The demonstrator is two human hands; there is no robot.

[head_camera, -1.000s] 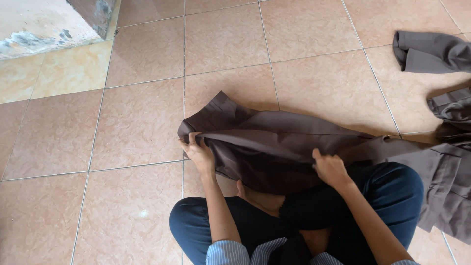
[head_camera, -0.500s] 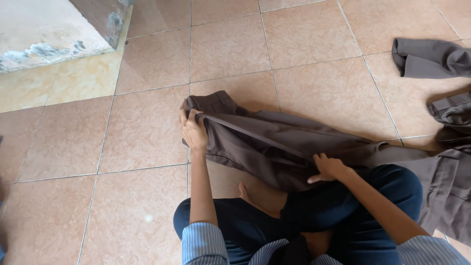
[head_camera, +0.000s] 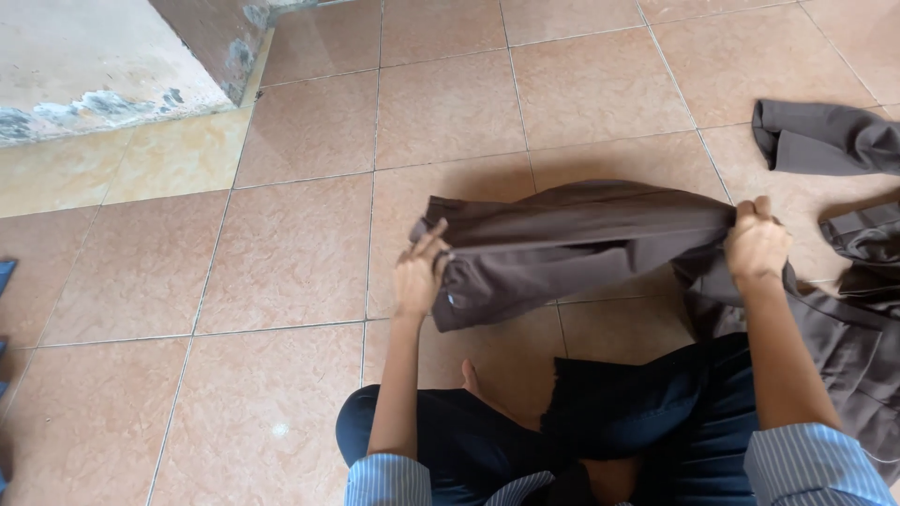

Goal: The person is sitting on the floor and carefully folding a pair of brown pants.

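The dark brown folded cloth garment (head_camera: 572,239) hangs stretched between both hands above the tan tiled floor (head_camera: 300,253), in front of the crossed legs. The left hand (head_camera: 419,274) pinches one end, fingers closed on its edge; the right hand (head_camera: 756,245) is clenched on the other. Keeping both grips level and the fabric taut should give a clean fold.

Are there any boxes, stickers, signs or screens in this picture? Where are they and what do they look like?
No boxes, signs or screens show.
Maybe a label: a tiny pale speck on the brown garment, near the left hand; too small to tell.
The right hand grips the garment's other end above the tiled floor.
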